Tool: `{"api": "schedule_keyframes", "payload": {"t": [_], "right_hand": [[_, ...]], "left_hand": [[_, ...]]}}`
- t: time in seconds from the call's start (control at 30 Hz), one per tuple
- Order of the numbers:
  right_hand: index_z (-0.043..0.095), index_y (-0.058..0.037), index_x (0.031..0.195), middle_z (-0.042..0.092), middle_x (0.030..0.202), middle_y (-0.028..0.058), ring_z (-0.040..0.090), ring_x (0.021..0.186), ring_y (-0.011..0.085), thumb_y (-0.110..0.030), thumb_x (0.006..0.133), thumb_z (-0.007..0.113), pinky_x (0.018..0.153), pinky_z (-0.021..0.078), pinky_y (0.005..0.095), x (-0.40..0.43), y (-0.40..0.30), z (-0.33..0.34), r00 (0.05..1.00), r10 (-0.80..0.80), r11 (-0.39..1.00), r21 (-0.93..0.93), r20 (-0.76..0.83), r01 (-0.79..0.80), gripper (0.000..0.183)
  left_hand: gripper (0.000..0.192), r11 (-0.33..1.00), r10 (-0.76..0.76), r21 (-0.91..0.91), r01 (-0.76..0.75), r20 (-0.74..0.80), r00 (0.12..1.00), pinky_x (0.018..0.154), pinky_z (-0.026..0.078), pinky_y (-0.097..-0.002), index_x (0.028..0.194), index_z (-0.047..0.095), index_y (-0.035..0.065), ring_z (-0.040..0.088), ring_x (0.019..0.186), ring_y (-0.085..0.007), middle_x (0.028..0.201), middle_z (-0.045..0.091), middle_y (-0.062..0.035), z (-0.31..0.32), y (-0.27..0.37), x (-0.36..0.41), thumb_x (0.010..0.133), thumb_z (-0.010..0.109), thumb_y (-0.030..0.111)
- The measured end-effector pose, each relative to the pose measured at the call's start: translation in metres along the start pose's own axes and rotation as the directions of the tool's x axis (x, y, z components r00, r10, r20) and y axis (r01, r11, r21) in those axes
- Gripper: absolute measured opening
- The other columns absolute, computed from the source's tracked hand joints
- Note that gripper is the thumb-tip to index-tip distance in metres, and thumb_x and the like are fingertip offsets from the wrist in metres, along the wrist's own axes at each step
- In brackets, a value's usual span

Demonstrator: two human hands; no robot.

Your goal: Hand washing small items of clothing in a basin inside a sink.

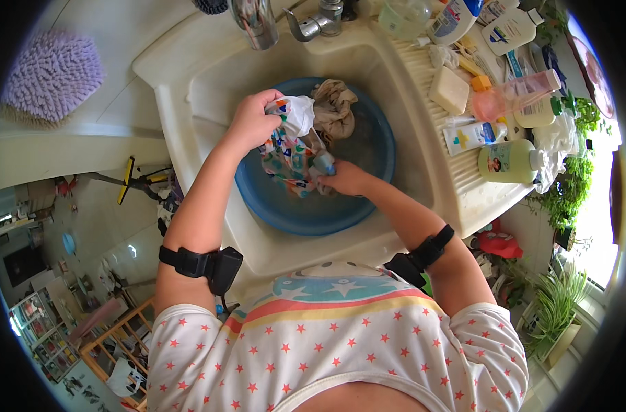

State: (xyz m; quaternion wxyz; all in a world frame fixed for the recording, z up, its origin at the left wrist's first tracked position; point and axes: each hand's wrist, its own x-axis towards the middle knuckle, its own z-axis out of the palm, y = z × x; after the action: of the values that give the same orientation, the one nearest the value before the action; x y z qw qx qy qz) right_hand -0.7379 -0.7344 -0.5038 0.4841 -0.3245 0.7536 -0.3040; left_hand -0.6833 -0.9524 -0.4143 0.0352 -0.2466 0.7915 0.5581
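Observation:
A round blue plastic basin (313,226) with water in it stands inside a cream sink (421,206). My left hand (256,121) pinches the upper part of a wet white garment with a colourful print (287,154), lifting it above the basin's left side. Lower down, my right hand (349,177) grips a bunched part of wet cloth with a pale blue patch (324,164); whether this belongs to the same garment is unclear. A crumpled beige cloth (336,108) lies at the back of the basin, apart from both hands. The printed garment's lower end hangs into the water.
A chrome faucet (313,26) stands behind the sink. On the ribbed drainboard (421,67) at the right are a soap bar (449,90), a white tube (472,136), a pale green bottle (508,161) and several other bottles. A lilac chenille mitt (55,74) hangs at upper left.

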Motion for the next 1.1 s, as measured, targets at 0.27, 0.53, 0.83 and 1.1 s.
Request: {"api": "schedule_keyframes", "payload": {"t": [0.27, 0.53, 0.83, 1.1], "right_hand": [[0.062, 0.0007, 0.09, 0.064, 0.083, 0.0144, 0.062, 0.077, 0.0254, -0.035, 0.075, 0.059, 0.07, 0.0474, 0.0329, -0.005, -0.015, 0.016, 0.949, 0.015, 0.991, -0.13, 0.316, 0.027, 0.039], [0.063, -0.0011, 0.089, 0.064, 0.08, 0.0138, 0.061, 0.073, 0.0248, -0.036, 0.076, 0.059, 0.066, 0.0471, 0.0337, -0.016, -0.014, -0.019, 0.919, 0.122, 0.992, -0.071, 0.374, -0.103, 0.038], [0.06, -0.0018, 0.095, 0.063, 0.085, 0.0141, 0.061, 0.08, 0.0256, -0.035, 0.081, 0.056, 0.069, 0.0464, 0.0334, 0.027, 0.016, -0.047, 0.962, 0.191, 0.936, 0.331, -0.193, -0.119, 0.037], [0.06, -0.0008, 0.094, 0.062, 0.091, 0.014, 0.059, 0.088, 0.0252, -0.034, 0.082, 0.055, 0.075, 0.044, 0.0327, 0.035, -0.012, -0.061, 0.895, 0.235, 0.925, 0.37, -0.38, -0.086, 0.035]], "left_hand": [[0.044, 0.994, 0.007, -0.11, -0.006, 0.011, 1.0, 0.069, 0.044, -0.026, 0.105, 0.05, 0.0013, 0.054, 0.079, -0.0139, 0.091, 0.056, -0.0071, -0.009, 0.015, -0.034, 0.062, 0.049, -0.005], [0.037, 0.964, -0.055, -0.254, 0.074, 0.084, 0.995, 0.051, 0.045, -0.0249, 0.089, 0.056, 0.0001, 0.05, 0.065, -0.0099, 0.077, 0.053, -0.0024, -0.047, 0.023, -0.08, 0.057, 0.042, -0.011], [0.035, 0.883, 0.125, -0.444, -0.154, -0.095, 0.988, 0.058, 0.041, -0.0221, 0.082, 0.053, 0.001, 0.05, 0.072, -0.0126, 0.082, 0.052, -0.0044, -0.058, 0.043, -0.065, 0.054, 0.035, -0.011], [0.016, 0.918, 0.318, -0.193, -0.346, -0.164, 0.934, 0.061, 0.039, -0.0208, 0.075, 0.054, 0.0026, 0.047, 0.068, -0.0075, 0.074, 0.053, 0.0001, -0.015, 0.038, -0.018, 0.07, 0.047, -0.011]]}}
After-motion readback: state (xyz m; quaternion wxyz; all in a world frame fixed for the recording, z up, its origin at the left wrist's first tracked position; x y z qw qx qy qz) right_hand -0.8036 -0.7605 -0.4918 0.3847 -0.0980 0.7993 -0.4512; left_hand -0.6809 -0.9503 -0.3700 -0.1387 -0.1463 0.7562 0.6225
